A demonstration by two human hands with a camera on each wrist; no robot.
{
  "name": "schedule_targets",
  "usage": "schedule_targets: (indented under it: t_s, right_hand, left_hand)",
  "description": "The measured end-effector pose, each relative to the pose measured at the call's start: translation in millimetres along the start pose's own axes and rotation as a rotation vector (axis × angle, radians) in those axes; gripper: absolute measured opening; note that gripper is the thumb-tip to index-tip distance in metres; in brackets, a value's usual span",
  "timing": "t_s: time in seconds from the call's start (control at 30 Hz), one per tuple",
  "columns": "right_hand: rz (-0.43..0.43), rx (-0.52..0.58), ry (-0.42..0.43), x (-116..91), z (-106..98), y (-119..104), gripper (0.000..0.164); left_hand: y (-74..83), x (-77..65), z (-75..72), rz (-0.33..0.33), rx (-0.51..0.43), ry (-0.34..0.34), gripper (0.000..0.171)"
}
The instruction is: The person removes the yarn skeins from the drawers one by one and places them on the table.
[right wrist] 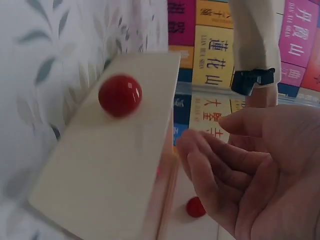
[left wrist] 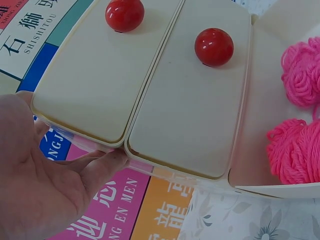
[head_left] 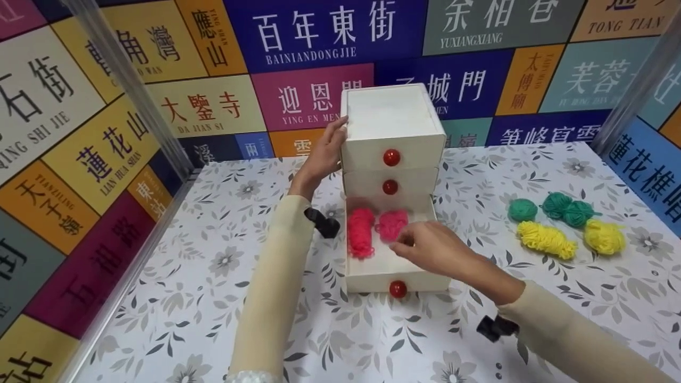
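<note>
A white three-drawer cabinet (head_left: 393,114) with red round knobs stands on the table, its bottom drawer (head_left: 367,283) pulled out. Inside that drawer lie a long pink yarn skein (head_left: 361,231) on the left and a rounder pink yarn ball (head_left: 392,224) beside it. My left hand (head_left: 322,151) rests against the cabinet's left side; in the left wrist view its fingers (left wrist: 102,167) touch the side near the upper two drawers. Over the right part of the open drawer hovers my right hand (head_left: 436,247), fingers loosely curled and holding nothing, close to the pink ball.
To the cabinet's right lie several green yarn balls (head_left: 522,210), a yellow yarn skein (head_left: 546,240) and a yellow yarn ball (head_left: 604,237). A leaf-patterned cloth (head_left: 223,298) covers the table. Behind stands a colourful panel (head_left: 319,32) with printed place names.
</note>
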State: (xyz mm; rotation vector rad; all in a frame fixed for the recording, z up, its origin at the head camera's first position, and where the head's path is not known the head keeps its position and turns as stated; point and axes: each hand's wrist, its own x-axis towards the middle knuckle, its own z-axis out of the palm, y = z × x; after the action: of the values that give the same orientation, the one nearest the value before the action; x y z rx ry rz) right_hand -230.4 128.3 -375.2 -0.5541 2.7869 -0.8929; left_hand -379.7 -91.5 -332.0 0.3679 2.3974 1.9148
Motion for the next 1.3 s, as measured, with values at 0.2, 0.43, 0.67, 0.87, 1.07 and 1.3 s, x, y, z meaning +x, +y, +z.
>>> schedule_targets:
  t_s: [0.2,0.43,0.67,0.87,1.07,1.3]
  right_hand:
    - [-0.007,-0.073,0.027,40,-9,1,0.015]
    - [-0.033,-0.179,-0.111,69,-11,12,0.026]
    - [-0.024,-0.289,-0.300,85,-11,15,0.033]
    - [0.024,-0.409,-0.430,92,-9,9,0.033]
    - [0.005,-0.491,-0.418,93,-5,8,0.028]
    - [0.006,-0.471,-0.353,92,0,13,0.029]
  left_hand:
    - [-1.7,0.6,-0.4,0.008,0.001,-0.002,0.047]
    - [-1.0,0.9,0.8,0.013,-0.022,-0.018,0.047]
    - [-0.2,1.4,0.1,0.017,-0.043,-0.018,0.047]
    - [-0.6,0.6,-0.7,0.006,-0.026,-0.011,0.047]
    - [-1.9,0.4,-0.8,0.004,-0.032,-0.015,0.047]
    - [-2.1,1.3,-0.6,0.011,-0.039,-0.007,0.047]
